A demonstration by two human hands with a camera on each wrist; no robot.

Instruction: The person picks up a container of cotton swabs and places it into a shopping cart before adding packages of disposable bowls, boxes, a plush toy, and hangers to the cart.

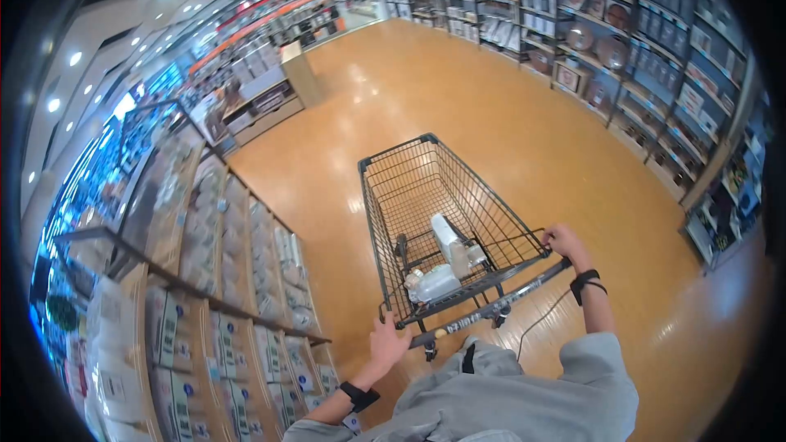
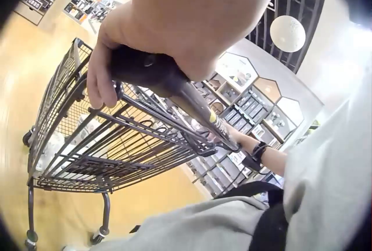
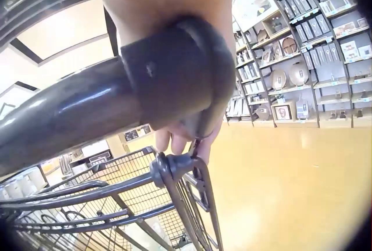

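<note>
A black wire shopping cart stands in front of me, its handle running between my hands. My left hand grips the handle's left end; in the left wrist view its fingers hang down over the dark end cap. At the opposite end, my right hand holds the corner, palm over the rounded end cap and fingers reaching down toward the basket rim. Inside the basket lie a clear plastic-wrapped package and a long white package.
Close on the left runs a shelf unit stocked with wrapped goods. Tall wall shelves line the right side. A low wooden display counter stands ahead on the left. Wooden-looking floor stretches beyond the cart.
</note>
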